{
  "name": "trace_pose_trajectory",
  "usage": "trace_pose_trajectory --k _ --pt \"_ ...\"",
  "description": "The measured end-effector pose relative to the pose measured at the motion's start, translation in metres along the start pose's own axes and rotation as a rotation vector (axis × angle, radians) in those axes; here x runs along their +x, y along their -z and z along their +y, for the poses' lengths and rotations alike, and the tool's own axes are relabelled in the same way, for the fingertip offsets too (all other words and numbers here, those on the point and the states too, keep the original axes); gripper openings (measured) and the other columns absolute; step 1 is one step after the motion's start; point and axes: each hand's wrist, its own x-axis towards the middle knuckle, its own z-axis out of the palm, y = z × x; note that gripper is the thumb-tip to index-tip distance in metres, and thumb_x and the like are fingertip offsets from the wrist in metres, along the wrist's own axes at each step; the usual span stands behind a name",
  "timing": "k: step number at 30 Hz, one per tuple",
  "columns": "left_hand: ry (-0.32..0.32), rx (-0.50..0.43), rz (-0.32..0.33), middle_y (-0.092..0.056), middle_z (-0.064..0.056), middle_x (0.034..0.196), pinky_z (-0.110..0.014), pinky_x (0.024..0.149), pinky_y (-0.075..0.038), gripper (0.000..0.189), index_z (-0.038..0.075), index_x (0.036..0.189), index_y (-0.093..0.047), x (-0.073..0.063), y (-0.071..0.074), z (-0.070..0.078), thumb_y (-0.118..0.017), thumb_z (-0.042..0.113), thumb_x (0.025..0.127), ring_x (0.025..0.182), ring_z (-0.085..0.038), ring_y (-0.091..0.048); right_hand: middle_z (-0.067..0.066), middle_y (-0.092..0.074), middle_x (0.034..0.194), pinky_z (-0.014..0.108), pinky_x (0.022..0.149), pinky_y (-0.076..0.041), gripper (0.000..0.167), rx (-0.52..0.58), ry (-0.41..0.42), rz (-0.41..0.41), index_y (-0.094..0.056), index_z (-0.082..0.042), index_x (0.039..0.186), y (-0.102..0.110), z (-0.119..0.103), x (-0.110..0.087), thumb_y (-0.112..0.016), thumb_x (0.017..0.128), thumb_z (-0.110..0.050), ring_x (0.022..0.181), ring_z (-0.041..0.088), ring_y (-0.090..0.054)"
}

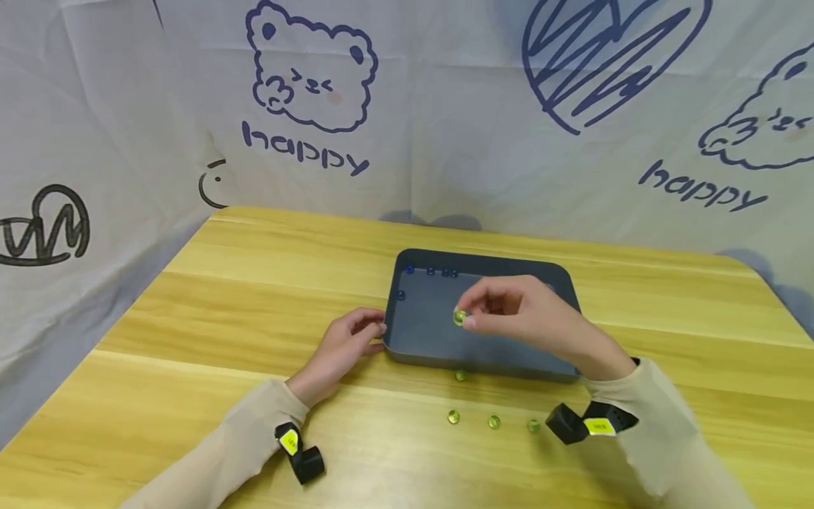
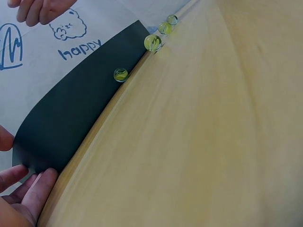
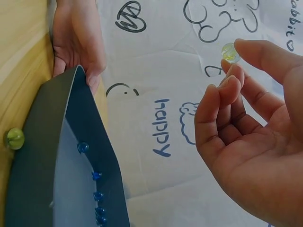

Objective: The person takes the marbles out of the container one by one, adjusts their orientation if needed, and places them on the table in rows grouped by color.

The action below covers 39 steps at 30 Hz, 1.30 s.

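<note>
My right hand (image 1: 528, 318) pinches a clear marble with yellow-green swirls (image 1: 461, 317) between thumb and fingertips, above the dark grey tray (image 1: 439, 359). The same marble (image 3: 230, 53) shows at the fingertips in the right wrist view. Against the tray's left end rests my left hand (image 1: 343, 346), its fingers loosely bent and touching the outer wall. Several blue marbles (image 1: 400, 295) lie inside the tray, along its far and left walls. On the table in front are several yellow-green marbles (image 1: 494, 422), one of them (image 1: 461, 375) close to the tray's near wall.
The wooden table (image 1: 210, 318) spreads around the tray on every side. Behind it hangs a white cloth (image 1: 445, 127) printed with bears, hearts and lettering. Each sleeve carries a small black wrist camera (image 1: 308, 463).
</note>
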Motion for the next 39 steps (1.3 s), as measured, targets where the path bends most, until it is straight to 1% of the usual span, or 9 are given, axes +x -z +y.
trace_pose_trajectory --k 4,10,15,21,24,28,31,35,39 --pt "0.008 -0.003 -0.004 -0.055 -0.022 0.123 -0.035 0.088 -0.055 0.034 -0.008 0.127 -0.055 -0.001 0.001 -0.002 -0.05 0.004 0.096 0.11 -0.029 -0.056 0.011 -0.061 0.087 0.029 0.061 -0.048 0.014 0.004 0.042 0.011 -0.069 -0.004 0.103 0.002 0.005 -0.007 -0.067 0.091 -0.01 0.073 0.02 -0.054" --pt "0.001 -0.006 0.007 -0.056 -0.022 0.123 -0.035 0.087 -0.056 0.033 -0.008 0.126 -0.056 -0.001 0.0 0.0 -0.051 0.005 0.095 0.11 -0.029 -0.057 0.007 -0.06 0.083 0.029 0.057 -0.048 0.011 0.005 0.132 -0.002 -0.068 -0.003 0.101 0.004 0.011 -0.022 -0.065 0.091 -0.004 0.068 0.017 -0.052" --pt "0.005 0.002 0.01 -0.056 -0.021 0.123 -0.035 0.087 -0.056 0.033 -0.008 0.126 -0.056 0.0 -0.001 0.001 -0.05 0.004 0.095 0.109 -0.028 -0.057 0.002 -0.061 0.085 0.029 0.055 -0.048 0.015 -0.008 0.164 -0.007 -0.068 -0.006 0.102 0.009 0.021 -0.038 -0.063 0.09 0.002 0.07 0.016 -0.053" --pt "0.006 0.01 0.01 -0.056 -0.021 0.123 -0.034 0.087 -0.056 0.033 -0.007 0.126 -0.056 0.0 -0.001 0.0 -0.05 0.004 0.095 0.11 -0.029 -0.057 0.003 -0.059 0.084 0.031 0.05 -0.044 0.021 0.021 0.184 -0.02 -0.069 -0.005 0.104 0.017 0.039 -0.058 -0.061 0.089 0.008 0.068 0.017 -0.051" --pt "0.011 0.011 0.012 -0.056 -0.021 0.122 -0.034 0.087 -0.056 0.033 -0.007 0.126 -0.056 0.0 -0.001 -0.001 -0.05 0.005 0.095 0.11 -0.029 -0.057 0.004 -0.057 0.081 0.033 0.048 -0.042 0.025 0.044 0.209 -0.041 -0.07 -0.004 0.104 0.021 0.049 -0.065 -0.061 0.087 0.012 0.065 0.018 -0.048" --pt "0.011 0.012 0.012 -0.056 -0.021 0.122 -0.033 0.087 -0.056 0.033 -0.007 0.126 -0.056 0.0 0.0 -0.002 -0.05 0.005 0.095 0.11 -0.029 -0.057 0.005 -0.054 0.077 0.035 0.043 -0.037 0.031 0.092 0.229 -0.094 -0.072 -0.003 0.107 0.028 0.059 -0.073 -0.059 0.086 0.016 0.058 0.021 -0.04" --pt "0.008 0.013 0.009 -0.056 -0.021 0.122 -0.034 0.087 -0.056 0.034 -0.007 0.126 -0.055 -0.001 0.0 -0.002 -0.05 0.005 0.095 0.11 -0.029 -0.057 0.006 -0.049 0.074 0.036 0.043 -0.036 0.035 0.13 0.218 -0.126 -0.072 -0.005 0.108 0.032 0.064 -0.078 -0.058 0.085 0.018 0.057 0.023 -0.036" --pt "0.008 0.008 0.009 -0.056 -0.021 0.122 -0.035 0.087 -0.056 0.033 -0.008 0.126 -0.055 -0.001 0.0 0.0 -0.05 0.004 0.095 0.109 -0.029 -0.057 0.009 -0.045 0.073 0.036 0.047 -0.038 0.034 0.14 0.22 -0.157 -0.071 -0.003 0.106 0.037 0.07 -0.081 -0.057 0.084 0.019 0.061 0.023 -0.039" --pt "0.012 0.008 0.011 -0.056 -0.021 0.123 -0.035 0.087 -0.056 0.034 -0.008 0.126 -0.056 -0.001 0.0 0.001 -0.051 0.004 0.095 0.109 -0.028 -0.057 0.01 -0.043 0.073 0.035 0.048 -0.038 0.035 0.149 0.246 -0.195 -0.069 -0.001 0.106 0.042 0.079 -0.082 -0.056 0.083 0.021 0.064 0.023 -0.041"
